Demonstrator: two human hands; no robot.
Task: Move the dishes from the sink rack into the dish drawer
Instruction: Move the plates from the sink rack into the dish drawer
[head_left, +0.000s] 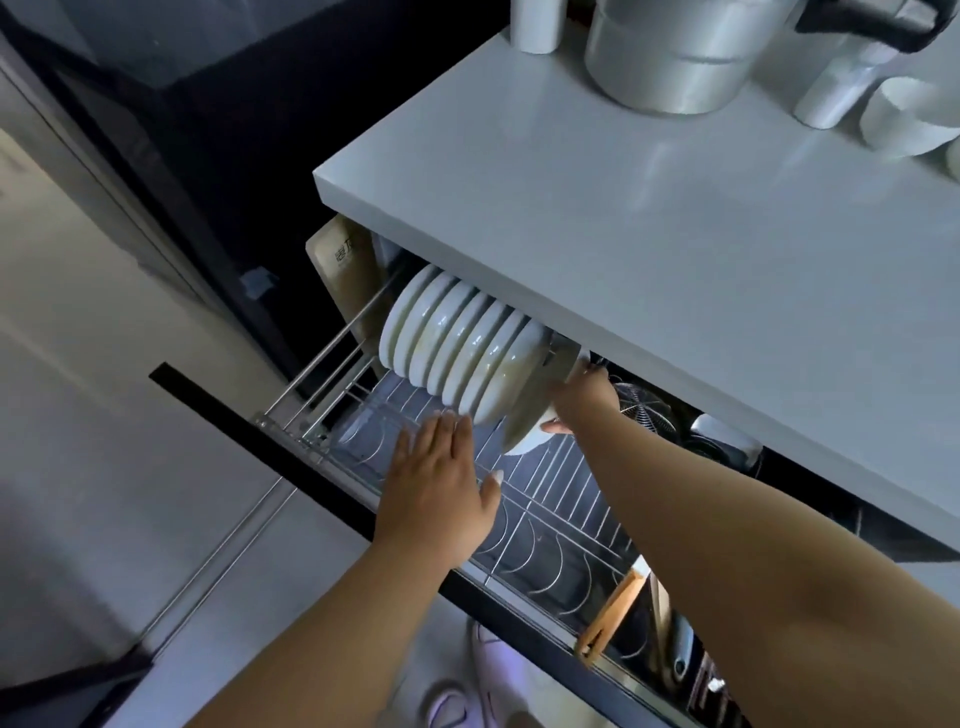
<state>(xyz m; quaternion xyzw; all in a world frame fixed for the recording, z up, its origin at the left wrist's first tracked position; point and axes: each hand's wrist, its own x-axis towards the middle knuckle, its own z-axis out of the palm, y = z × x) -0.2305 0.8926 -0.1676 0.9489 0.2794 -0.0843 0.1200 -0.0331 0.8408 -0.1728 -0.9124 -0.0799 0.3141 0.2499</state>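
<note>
The right hand grips the round white ceramic plate by its rim, thumb at the lower edge and fingers curled over the top, and holds it tilted on edge just beside the row of white ceramic plates standing upright in the pulled-out wire-rack dish drawer. The left hand hovers spread and flat, holding nothing, its fingertips at or just short of the lower edge of the nearest standing plate (contact cannot be confirmed). The likeliest trouble is the held plate knocking the end plate of the row, chipping a rim or tipping the row over. The pale grey bench overhangs the right hand closely, so a lift could strike the knuckles or the plate's top edge. If the plate misses its wire slot it could slide flat across the rack.
</note>
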